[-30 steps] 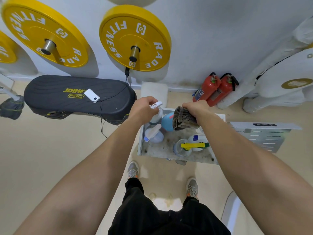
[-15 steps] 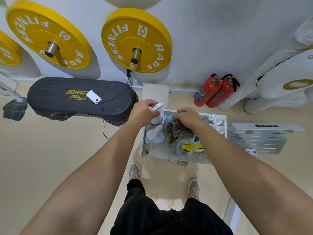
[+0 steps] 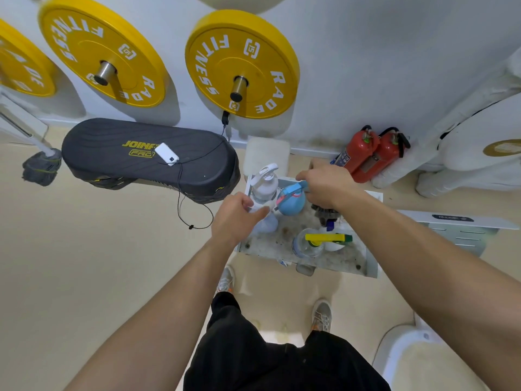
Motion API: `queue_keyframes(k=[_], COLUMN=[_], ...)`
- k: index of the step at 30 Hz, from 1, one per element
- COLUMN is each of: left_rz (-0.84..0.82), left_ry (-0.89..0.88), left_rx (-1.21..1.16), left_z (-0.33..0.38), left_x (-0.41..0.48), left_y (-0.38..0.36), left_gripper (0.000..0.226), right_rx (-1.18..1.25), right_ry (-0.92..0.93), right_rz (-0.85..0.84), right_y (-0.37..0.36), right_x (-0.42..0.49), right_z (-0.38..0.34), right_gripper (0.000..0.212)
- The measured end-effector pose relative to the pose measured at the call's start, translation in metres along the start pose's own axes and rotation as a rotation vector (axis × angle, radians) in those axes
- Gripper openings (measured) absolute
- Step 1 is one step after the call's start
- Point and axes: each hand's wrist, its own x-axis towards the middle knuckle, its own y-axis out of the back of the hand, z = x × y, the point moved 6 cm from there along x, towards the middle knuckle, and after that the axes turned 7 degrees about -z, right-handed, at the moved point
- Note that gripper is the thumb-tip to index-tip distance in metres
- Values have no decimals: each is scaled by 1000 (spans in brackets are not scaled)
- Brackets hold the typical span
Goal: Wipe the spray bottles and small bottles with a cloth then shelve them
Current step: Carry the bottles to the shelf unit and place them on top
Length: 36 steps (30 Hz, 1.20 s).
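Blue spray bottle: upright at the back of the stained white tray, between white spray bottle and cloth. Right hand on its head, fingers curled over the trigger. Left hand: thumb and forefinger pinched together on the nozzle of the pale spray bottle, just in front of the white one. Cloth partly hidden under right wrist. Yellow-trigger bottle near tray front. Red fire extinguishers against wall behind.
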Motion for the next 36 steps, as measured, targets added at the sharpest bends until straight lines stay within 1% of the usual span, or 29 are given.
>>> queue_keyframes(k=[3,6,9,12,17,21,25,28,31,32,34,36], left_rz=[-32,12,38,38,32,12,29,20,22,34,101,181], left_ry=[-75,-110,-187,-219,-195,-187,-172,-141,-131,-135,-157,-240], left_rx=[90,228,472,571,574,573,534,480,465,463,437,359], left_z=[0,2,8,9,3,6,6,5,7,8,13,23], left_x=[-4,-5,-8,-11,-8,-4,-5,-5,-7,-8,-14,-23], left_y=[-13,-14,-15,-15,-8,-9,-9,-9,-9,-8,-4,-1], left_gripper=[44,36,24,23,21,20,22,28,37,42,51,45], right_rx=[-94,-202,-288,-343,-341,-301,-221,-163,-109,-88,-27,34], right_ry=[48,100,130,149,146,117,98,103,78,59,13,-11], right_rz=[16,4,-18,-21,6,35,10,8,13,15,28,47], right_y=[0,-2,-1,4,4,-2,-2,-6,-9,-8,-4,1], right_x=[6,9,8,6,5,7,9,9,8,7,0,-13], right_z=[-8,-14,-14,-11,-8,-7,-4,-5,-1,2,11,19], right_gripper=[33,31,38,47,52,44,41,45,58,62,62,58])
